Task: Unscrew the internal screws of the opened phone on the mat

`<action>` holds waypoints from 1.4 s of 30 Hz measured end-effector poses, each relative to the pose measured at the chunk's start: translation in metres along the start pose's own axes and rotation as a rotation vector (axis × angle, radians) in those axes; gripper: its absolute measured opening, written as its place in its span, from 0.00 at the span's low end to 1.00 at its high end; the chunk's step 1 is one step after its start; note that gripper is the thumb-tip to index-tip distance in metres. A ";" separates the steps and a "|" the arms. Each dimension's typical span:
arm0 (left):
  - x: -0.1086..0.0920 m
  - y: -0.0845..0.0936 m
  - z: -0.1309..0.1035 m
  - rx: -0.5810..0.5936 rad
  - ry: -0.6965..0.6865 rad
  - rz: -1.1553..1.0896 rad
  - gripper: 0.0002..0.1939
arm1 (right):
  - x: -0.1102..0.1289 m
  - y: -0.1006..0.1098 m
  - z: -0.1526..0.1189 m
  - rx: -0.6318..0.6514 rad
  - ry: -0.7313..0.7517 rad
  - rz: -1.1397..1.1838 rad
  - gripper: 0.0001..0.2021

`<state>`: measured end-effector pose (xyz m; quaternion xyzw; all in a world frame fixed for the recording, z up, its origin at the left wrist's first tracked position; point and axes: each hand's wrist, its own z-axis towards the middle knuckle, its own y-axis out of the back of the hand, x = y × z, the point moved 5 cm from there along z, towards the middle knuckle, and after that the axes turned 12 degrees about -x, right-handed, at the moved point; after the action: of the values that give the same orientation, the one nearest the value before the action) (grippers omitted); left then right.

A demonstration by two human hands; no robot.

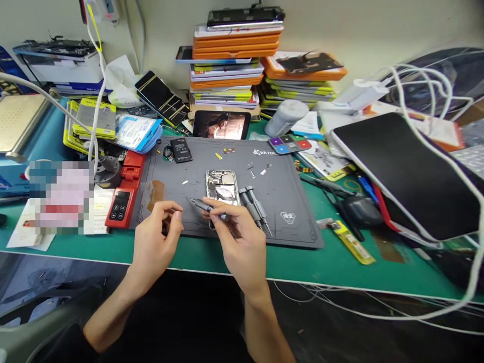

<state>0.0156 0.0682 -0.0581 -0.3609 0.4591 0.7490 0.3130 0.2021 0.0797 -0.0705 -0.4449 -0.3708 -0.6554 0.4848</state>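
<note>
My right hand (240, 234) grips a slim grey screwdriver (202, 204), its thin tip pointing left toward my other hand. My left hand (157, 242) is curled, with thumb and index finger close together; whatever they may hold is too small or hidden to make out. Just beyond my right hand lies an opened phone (221, 184) with its inner parts bare, its lower end partly covered by the hand. Two more screwdrivers (254, 205) rest at its right side. All of this is on a dark grey work mat (295, 191). A black phone battery (181, 150) lies at the mat's upper left.
A propped phone (222, 125) plays video behind the mat. Stacked orange boxes (236, 43) stand at the back. A red device (121, 206) borders the mat at left. At right are a black tablet-like panel (389, 166), a yellow packet (351, 242) and loose white cables (472, 272).
</note>
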 end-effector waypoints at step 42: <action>-0.019 -0.013 -0.007 0.212 -0.078 -0.239 0.07 | -0.006 0.025 -0.007 -0.252 -0.175 0.235 0.24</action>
<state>0.0383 0.0646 -0.0509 -0.3487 0.4766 0.6672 0.4539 0.2258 0.0687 -0.0770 -0.5978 -0.2719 -0.5942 0.4644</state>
